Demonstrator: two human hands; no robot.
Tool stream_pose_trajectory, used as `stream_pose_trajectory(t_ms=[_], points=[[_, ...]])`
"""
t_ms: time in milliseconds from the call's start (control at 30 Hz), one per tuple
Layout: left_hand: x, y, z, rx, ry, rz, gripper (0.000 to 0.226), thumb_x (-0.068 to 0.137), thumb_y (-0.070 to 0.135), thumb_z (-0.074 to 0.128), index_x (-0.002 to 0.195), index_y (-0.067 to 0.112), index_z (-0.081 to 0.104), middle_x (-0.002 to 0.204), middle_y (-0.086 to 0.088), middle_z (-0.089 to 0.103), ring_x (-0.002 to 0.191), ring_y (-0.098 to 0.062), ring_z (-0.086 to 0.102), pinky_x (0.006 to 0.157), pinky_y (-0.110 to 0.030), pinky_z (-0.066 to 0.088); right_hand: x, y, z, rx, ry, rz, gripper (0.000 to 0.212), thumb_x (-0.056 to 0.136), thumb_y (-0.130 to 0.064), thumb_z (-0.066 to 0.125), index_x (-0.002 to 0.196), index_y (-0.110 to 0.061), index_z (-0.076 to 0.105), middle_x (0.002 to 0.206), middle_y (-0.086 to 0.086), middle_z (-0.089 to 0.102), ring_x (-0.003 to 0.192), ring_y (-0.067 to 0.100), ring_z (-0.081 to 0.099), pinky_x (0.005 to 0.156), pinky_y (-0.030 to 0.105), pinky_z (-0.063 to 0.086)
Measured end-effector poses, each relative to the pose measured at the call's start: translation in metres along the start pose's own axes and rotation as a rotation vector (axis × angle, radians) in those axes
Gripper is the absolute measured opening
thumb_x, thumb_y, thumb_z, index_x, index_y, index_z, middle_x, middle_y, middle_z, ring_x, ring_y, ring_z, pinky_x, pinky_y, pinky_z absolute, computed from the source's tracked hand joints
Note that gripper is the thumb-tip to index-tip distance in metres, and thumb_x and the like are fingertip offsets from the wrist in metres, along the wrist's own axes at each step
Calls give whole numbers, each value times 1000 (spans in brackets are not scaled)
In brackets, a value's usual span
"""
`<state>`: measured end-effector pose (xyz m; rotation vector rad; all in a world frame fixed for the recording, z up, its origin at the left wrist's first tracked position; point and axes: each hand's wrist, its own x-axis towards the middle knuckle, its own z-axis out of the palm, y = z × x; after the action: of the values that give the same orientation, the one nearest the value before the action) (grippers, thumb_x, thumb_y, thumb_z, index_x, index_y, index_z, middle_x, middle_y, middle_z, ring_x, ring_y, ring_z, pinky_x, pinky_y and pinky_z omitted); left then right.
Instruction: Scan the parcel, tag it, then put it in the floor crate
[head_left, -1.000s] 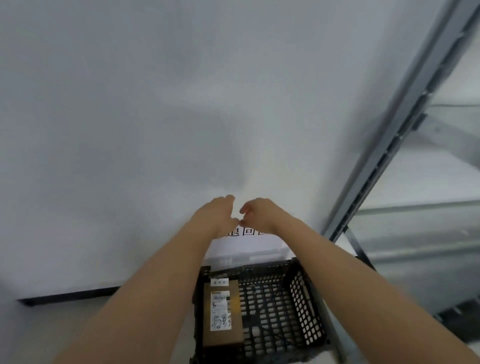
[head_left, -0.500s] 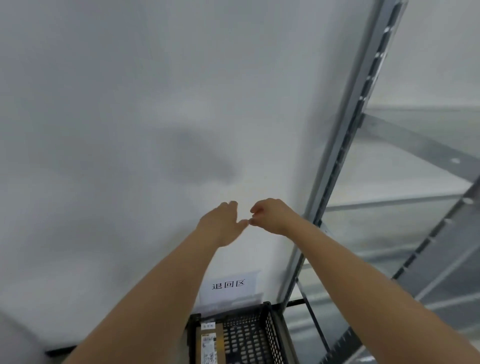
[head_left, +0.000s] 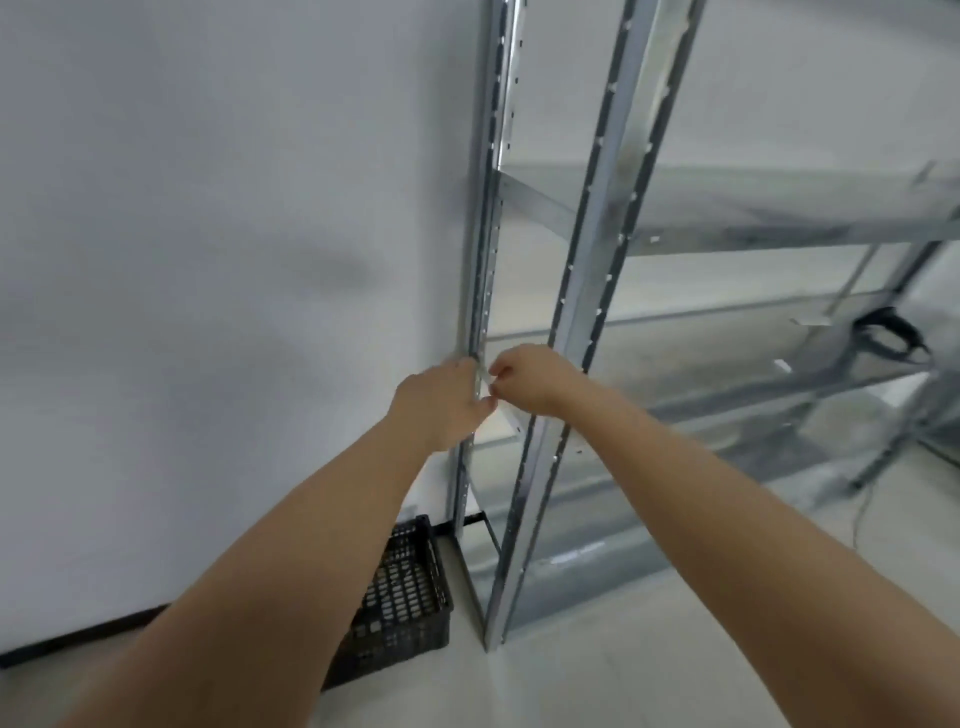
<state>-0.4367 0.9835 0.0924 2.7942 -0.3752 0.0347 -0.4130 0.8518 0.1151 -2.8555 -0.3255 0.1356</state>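
Your view takes in a plain pale grey wall (head_left: 208, 208) on the left and a tall galvanised steel shelving rack (head_left: 597, 244) on the right, its perforated uprights rising out of the top of the frame and its flat shelves running off to the right. The light-coloured floor (head_left: 597, 686) spreads below.

At the foot of the wall, just beside the rack's near upright, sits the black perforated plastic floor crate (head_left: 405, 608). Only its right end shows past your left forearm; its long axis appears to run along the wall, though most of it is covered. The parcel cannot be seen from here, so you cannot tell whether it is in the crate or which way it points.

Your arms reach forward and meet in front of the rack's rear upright. Your left hand (head_left: 441, 402) is loosely open, palm turned inward, fingers up against the upright. Your right hand (head_left: 530, 379) is curled, with thumb and fingertips pinched together at the left hand's fingertips. Something small and pale may sit in that pinch, but blur keeps you from telling what.

On a middle shelf far right lies a dark looped cable-like object (head_left: 888, 338), too blurred to identify.
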Motion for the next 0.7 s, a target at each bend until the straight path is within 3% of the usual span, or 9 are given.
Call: stream_pose_trajectory(t_ms=[167, 400, 500, 700], points=[[-8, 103, 45, -7, -60, 111, 61, 92, 49, 41, 139, 12, 34, 138, -12, 47, 121, -31, 51, 98, -45, 44, -74, 91, -12, 9, -3, 138, 41, 91, -20, 54, 130, -10, 56, 137, 11, 54, 126, 27, 49, 103, 34, 40], [40, 215, 80, -4, -149, 173, 72, 86, 61, 43, 137, 11, 36, 135, -13, 48, 119, -32, 51, 95, -41, 45, -134, 219, -38, 107, 138, 342, 48, 94, -26, 53, 138, -8, 47, 140, 12, 51, 128, 27, 47, 104, 34, 38], [72, 245, 97, -9, -175, 181, 72, 84, 64, 46, 133, 12, 41, 130, -12, 52, 114, -32, 54, 87, -38, 45, -148, 281, -47, 127, 185, 453, 56, 92, -31, 56, 142, -12, 41, 144, 10, 47, 133, 26, 43, 108, 37, 38], [154, 274, 124, 64, -147, 137, 73, 82, 68, 43, 132, 15, 42, 131, -9, 53, 117, -29, 53, 91, -39, 43, -157, 405, -74, 144, 256, 638, 69, 85, -37, 63, 146, -21, 35, 145, 8, 47, 133, 25, 43, 107, 36, 39]])
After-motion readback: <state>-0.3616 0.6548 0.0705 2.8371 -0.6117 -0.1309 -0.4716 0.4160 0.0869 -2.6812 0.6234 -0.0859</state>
